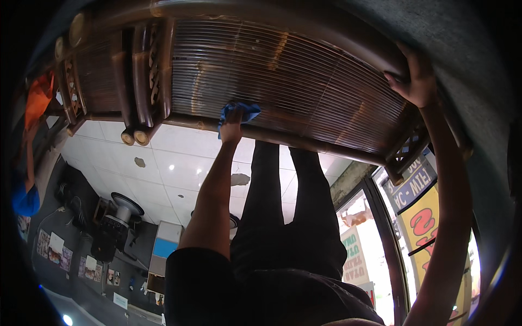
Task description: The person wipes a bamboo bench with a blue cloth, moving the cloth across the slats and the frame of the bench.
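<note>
My left hand (231,127) presses a crumpled blue cloth (249,112) against the dark bamboo slats (261,77) of a bench, close to the thinner bamboo rail (281,139) along its edge. On the far right, my right hand (420,83) grips the thick bamboo rail (367,45) at the top of the bench, with the thumb on the slat side. Some of its fingers are hidden behind the rail. My legs (265,195) in dark trousers stand by the thinner rail, which hides my feet.
Another person's arm (30,159) reaches toward an orange cloth (38,100) at the far left, by a second bamboo seat (98,73). Light floor tiles (155,171) show dark broken patches. A fan (116,226) appears upside down. Glass doors (363,228) and signs bearing writing stand at right.
</note>
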`<action>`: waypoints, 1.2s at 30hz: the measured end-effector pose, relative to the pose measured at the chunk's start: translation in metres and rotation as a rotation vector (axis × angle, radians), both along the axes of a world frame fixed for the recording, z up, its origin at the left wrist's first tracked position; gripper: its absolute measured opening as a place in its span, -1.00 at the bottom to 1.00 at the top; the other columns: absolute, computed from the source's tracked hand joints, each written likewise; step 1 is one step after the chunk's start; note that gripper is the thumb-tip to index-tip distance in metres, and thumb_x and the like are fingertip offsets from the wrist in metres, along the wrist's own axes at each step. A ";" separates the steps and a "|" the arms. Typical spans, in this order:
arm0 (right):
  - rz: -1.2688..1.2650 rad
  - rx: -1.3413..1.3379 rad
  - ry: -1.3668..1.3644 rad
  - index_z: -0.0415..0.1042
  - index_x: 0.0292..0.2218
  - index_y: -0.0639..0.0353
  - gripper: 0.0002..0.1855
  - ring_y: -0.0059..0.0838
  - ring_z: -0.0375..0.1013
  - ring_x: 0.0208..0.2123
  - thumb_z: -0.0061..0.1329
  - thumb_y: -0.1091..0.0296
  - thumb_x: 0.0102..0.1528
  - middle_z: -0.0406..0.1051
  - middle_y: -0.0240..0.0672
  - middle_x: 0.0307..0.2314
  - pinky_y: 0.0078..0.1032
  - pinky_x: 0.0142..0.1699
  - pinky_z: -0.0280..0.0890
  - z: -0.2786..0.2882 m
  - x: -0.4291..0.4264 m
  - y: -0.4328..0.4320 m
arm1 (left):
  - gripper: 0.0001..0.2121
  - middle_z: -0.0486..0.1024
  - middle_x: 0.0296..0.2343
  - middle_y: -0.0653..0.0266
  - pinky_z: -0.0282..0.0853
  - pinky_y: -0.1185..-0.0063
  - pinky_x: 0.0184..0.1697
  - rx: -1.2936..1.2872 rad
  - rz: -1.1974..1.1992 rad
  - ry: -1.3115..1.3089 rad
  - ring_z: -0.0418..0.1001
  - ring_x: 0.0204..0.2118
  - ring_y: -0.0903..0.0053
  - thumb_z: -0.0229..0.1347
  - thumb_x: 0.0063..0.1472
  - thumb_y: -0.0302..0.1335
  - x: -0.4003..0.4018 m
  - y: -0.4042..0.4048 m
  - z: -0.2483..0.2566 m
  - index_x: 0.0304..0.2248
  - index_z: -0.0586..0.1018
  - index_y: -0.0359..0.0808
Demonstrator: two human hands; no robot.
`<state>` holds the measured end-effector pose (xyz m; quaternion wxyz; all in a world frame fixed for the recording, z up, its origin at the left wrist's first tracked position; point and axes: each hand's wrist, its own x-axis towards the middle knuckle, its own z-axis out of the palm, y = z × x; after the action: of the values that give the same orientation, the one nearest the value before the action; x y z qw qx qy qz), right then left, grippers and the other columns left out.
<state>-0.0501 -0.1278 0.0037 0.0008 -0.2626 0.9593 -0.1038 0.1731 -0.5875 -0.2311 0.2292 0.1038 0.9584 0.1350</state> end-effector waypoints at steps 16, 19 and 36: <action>-0.062 -0.008 -0.052 0.22 -0.02 0.04 -0.28 -0.22 0.37 -0.25 0.17 0.12 -0.21 0.35 -0.19 -0.27 -0.34 -0.14 0.29 -0.008 0.004 0.006 | -0.35 -0.07 0.14 0.24 -0.05 0.21 0.15 -0.098 0.044 0.101 -0.05 0.17 0.24 -0.02 0.00 -0.61 -0.219 0.089 -0.010 0.11 0.07 -0.11; -0.046 -0.025 -0.057 0.22 -0.01 0.03 -0.29 -0.20 0.37 -0.23 0.17 0.15 -0.21 0.35 -0.18 -0.24 -0.33 -0.12 0.29 -0.004 0.004 0.003 | -0.41 -0.05 0.13 0.25 0.01 0.22 0.13 -0.059 0.088 0.119 -0.01 0.15 0.24 -0.03 0.02 -0.60 -0.170 0.086 -0.018 0.08 0.11 -0.12; -0.077 -0.039 -0.077 0.24 -0.03 0.09 -0.26 -0.15 0.38 -0.29 0.21 0.14 -0.25 0.38 -0.16 -0.32 -0.34 -0.17 0.29 -0.004 0.006 0.006 | -0.80 0.49 -0.40 0.09 0.41 0.30 -0.36 -0.047 0.307 -0.350 0.47 -0.37 0.16 -0.11 -0.04 -0.54 -0.023 0.079 0.023 -0.37 0.46 -0.27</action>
<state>-0.0444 -0.1221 -0.0007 0.0288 -0.2214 0.9657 -0.1326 0.1498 -0.5089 -0.2081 0.3709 -0.0737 0.9115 0.1618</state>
